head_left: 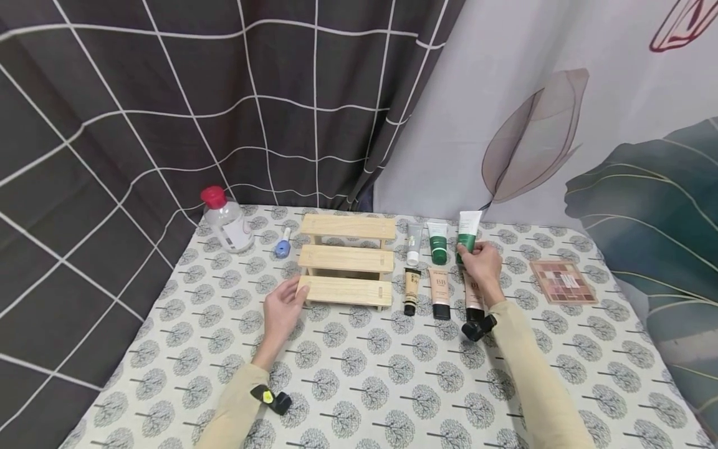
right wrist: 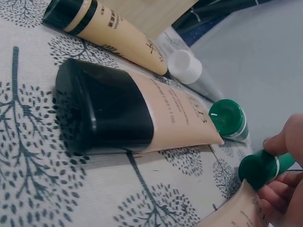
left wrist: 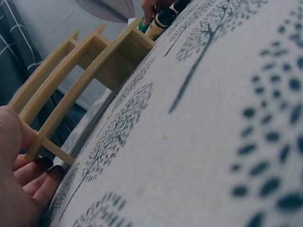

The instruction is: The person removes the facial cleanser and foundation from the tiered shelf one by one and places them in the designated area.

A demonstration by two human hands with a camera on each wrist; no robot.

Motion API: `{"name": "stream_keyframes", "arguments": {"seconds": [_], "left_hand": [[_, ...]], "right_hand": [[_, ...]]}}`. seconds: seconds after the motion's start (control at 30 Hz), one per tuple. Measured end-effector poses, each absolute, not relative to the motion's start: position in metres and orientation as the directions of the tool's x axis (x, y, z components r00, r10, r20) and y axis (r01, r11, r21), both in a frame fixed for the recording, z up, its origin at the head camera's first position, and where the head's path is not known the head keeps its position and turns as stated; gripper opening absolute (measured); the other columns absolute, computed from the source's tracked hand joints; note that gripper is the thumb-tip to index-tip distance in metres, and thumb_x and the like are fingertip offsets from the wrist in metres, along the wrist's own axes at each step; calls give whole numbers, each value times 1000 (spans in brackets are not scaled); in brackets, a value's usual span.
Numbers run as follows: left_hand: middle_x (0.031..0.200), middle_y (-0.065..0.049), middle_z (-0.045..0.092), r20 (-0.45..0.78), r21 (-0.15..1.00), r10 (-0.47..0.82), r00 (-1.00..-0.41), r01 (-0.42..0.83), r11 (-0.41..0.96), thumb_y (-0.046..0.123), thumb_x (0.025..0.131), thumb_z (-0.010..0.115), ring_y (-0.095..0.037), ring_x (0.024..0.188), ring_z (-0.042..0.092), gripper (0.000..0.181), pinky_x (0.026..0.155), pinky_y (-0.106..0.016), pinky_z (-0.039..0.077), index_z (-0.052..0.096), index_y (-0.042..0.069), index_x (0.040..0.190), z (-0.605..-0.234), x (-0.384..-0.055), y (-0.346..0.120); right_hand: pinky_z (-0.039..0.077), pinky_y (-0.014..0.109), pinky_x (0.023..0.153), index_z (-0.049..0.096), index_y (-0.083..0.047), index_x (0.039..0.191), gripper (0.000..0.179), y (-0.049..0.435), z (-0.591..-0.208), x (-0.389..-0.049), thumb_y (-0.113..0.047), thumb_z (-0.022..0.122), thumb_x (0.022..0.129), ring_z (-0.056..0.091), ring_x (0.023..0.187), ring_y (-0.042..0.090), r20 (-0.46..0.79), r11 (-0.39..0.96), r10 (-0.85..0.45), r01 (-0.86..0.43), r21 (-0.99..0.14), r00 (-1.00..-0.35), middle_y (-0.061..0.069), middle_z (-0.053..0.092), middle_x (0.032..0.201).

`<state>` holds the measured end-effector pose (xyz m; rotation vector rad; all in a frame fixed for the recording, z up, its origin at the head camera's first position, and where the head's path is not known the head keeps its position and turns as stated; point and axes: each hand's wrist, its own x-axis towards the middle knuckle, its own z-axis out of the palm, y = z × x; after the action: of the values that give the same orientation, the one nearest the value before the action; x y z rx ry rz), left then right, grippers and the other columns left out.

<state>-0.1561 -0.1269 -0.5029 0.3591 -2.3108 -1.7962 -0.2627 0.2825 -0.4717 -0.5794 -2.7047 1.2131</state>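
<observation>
A three-step wooden stand (head_left: 346, 257) rests on the table, and my left hand (head_left: 283, 310) grips the left end of its lowest step. In the left wrist view, the fingers (left wrist: 40, 177) curl near the stand's leg. My right hand (head_left: 485, 267) pinches a green-and-white squeeze tube (head_left: 469, 226) near its green cap (right wrist: 257, 170). Partly covered by that hand, a beige BB cream tube (head_left: 473, 296) lies just in front. To the left are another green-and-white tube (head_left: 438, 242), a grey tube (head_left: 414, 243), a second BB cream tube (head_left: 440, 292) and a yellowish black-capped tube (head_left: 411, 290).
An eyeshadow palette (head_left: 563, 282) lies at the right. Left of the stand are a small blue-and-white item (head_left: 283, 244) and a clear bottle with a red cap (head_left: 227, 221). Curtains (head_left: 303, 112) hang behind the tree-patterned tablecloth (head_left: 370, 374).
</observation>
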Motion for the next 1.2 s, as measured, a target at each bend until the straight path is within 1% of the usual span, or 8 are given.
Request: {"name": "stream_keyframes", "arguments": {"seconds": [0.33, 0.5, 0.63, 0.77, 0.93, 1.2], "left_hand": [[132, -23, 66, 8, 972, -303, -953, -64, 227, 14, 94, 72, -35, 118, 68, 43, 95, -24, 60, 62, 1, 133, -500, -157, -126], [130, -22, 67, -2, 972, -304, -953, -74, 224, 16, 94, 71, -35, 116, 69, 42, 94, -22, 61, 62, 3, 134, -500, -157, -124], [129, -22, 68, 6, 970, -310, -951, -70, 232, 15, 94, 72, -36, 114, 70, 42, 93, -24, 61, 63, 3, 133, -500, -157, -124], [129, -23, 68, 7, 970, -307, -952, -69, 234, 14, 94, 72, -36, 115, 70, 42, 94, -24, 61, 63, 2, 133, -499, -157, -124], [130, -23, 67, -9, 970, -306, -952, -83, 230, 15, 94, 71, -36, 116, 69, 43, 95, -26, 61, 62, 3, 134, -498, -157, -124], [129, -23, 68, -13, 967, -312, -950, -92, 239, 15, 94, 71, -36, 115, 69, 42, 95, -29, 62, 63, 3, 133, -499, -156, -125]], "right_hand": [[59, 40, 77, 62, 11, 118, 52, 288, -464, -270, -37, 60, 99, 68, 91, 37, -36, 690, 346, 280, -668, -938, 30, 69, 109], [56, 43, 82, 64, 12, 113, 53, 292, -461, -270, -39, 60, 98, 65, 94, 39, -47, 715, 316, 271, -644, -948, 30, 68, 109], [55, 49, 90, 64, 14, 116, 55, 292, -458, -270, -38, 61, 96, 64, 101, 42, -56, 722, 298, 263, -640, -953, 33, 67, 114], [54, 54, 99, 63, 14, 122, 56, 292, -458, -270, -36, 62, 96, 62, 110, 45, -77, 719, 293, 273, -639, -953, 34, 64, 122], [53, 55, 103, 59, 13, 128, 59, 293, -458, -270, -38, 59, 99, 60, 114, 45, -91, 722, 281, 273, -636, -955, 34, 62, 127], [54, 55, 103, 52, 16, 132, 60, 293, -460, -265, -36, 55, 102, 60, 115, 46, -112, 710, 290, 292, -641, -951, 36, 59, 128]]}}
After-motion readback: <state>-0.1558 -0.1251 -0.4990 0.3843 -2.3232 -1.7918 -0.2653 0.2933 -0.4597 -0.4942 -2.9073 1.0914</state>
